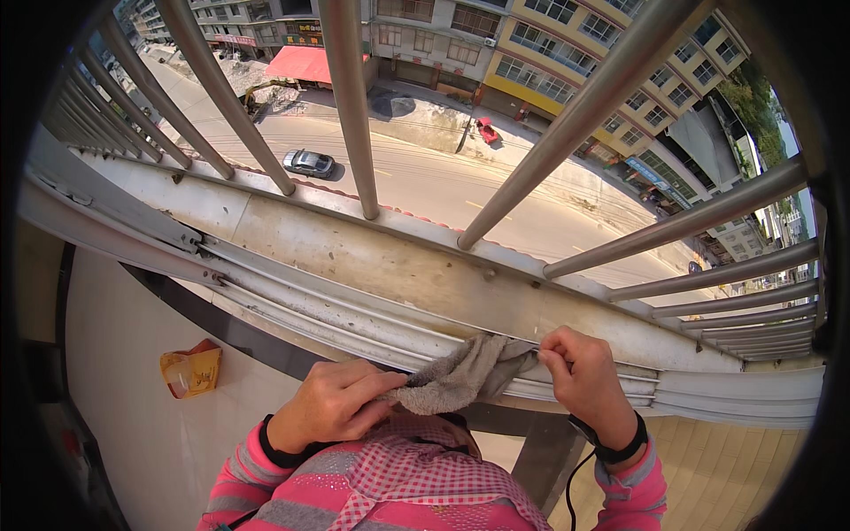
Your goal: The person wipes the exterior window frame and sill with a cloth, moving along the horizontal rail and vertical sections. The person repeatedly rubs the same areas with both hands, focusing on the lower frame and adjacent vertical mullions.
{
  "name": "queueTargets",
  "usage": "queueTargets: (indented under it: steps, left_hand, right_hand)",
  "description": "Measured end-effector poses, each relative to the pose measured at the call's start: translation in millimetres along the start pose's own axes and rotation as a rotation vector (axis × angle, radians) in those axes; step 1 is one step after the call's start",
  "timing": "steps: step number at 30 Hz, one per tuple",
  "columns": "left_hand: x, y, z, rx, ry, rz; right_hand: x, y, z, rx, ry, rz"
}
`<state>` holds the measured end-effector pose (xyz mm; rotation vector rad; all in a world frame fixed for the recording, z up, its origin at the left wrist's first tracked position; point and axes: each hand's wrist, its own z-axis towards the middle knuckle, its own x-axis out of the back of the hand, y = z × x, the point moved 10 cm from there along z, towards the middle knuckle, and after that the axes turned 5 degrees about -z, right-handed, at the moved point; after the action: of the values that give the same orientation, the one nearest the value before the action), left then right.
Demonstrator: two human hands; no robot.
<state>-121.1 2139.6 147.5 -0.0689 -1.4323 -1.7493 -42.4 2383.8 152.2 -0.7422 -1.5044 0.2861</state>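
Note:
A grey-brown cloth lies bunched across the white sliding-window track. My left hand pinches its left end between thumb and fingers. At the cloth's right end, my right hand grips a corner between thumb and forefinger, just above the track. Between the two hands the cloth hangs in loose folds and hides part of the grooves. Beyond the track runs a stained, dusty sill.
Metal railing bars rise from the sill's outer edge, with a street far below. Sliding window frames stand at left and right. A yellow plastic pouch lies on the tiled floor. A black cable hangs by my right wrist.

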Motion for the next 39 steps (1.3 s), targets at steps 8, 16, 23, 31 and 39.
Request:
queueTargets:
  steps: [8, 16, 23, 31, 39]
  left_hand:
    - [40, -14, -8, -0.231, 0.130, 0.147]
    - [51, -13, 2, -0.414, 0.199, 0.231]
    - [45, -25, 15, -0.405, 0.099, 0.135]
    - [46, -24, 17, -0.416, 0.037, 0.105]
    - [42, -13, 26, -0.447, 0.050, 0.115]
  right_hand:
    - [-70, -84, 55, 0.210, -0.141, -0.030]
    - [-30, -39, 38, -0.051, -0.240, -0.069]
    - [-22, -18, 22, -0.160, -0.164, -0.023]
    - [-66, -76, 44, 0.134, -0.056, -0.010]
    - [3, -12, -47, -0.051, 0.307, -0.426]
